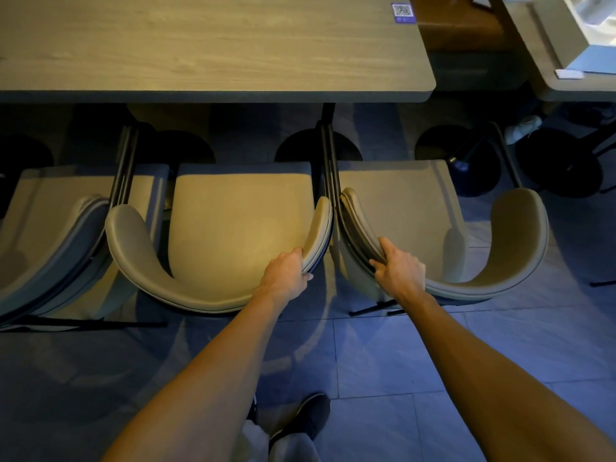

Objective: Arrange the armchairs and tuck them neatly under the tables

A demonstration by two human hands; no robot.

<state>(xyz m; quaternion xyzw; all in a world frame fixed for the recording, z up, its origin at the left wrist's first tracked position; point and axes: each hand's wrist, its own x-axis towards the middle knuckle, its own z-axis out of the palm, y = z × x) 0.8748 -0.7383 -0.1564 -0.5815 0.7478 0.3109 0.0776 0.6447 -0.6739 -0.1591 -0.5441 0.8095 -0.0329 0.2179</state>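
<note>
While both arms reach forward in the head view, the left hand point(287, 272) has its grip wrapped over the right end of the curved backrest of the middle armchair point(233, 228), fingers inside the rim, thumb on the outer edge. Right hand point(398, 270) grip is clamped the same way on the left end of the backrest of the right armchair point(416, 208), fingers curled over the top rim, thumb on the outside. The two grips sit near each other, with the narrow gap between the two chairs running just between them.

Ahead of both grips: the beige seats, then the long wood-grain desk point(206, 45). Seat fronts lie short of the desk edge, dark floor and round pedestal bases showing between; neither chair is tucked under. Left of the left grip, beyond the middle chair, a third armchair point(50, 211) stands touching or nearly touching the middle one, cannot tell which. Black metal arm frames rise between the chairs. Far ahead-right of the right grip, a purple QR sticker point(402, 12) sits on the desk corner; further right, a second desk point(546, 85) with papers on it. Behind the grips, toward the camera: grey tiled floor point(383, 361), a dark shoe point(311, 416) and light trouser legs.
</note>
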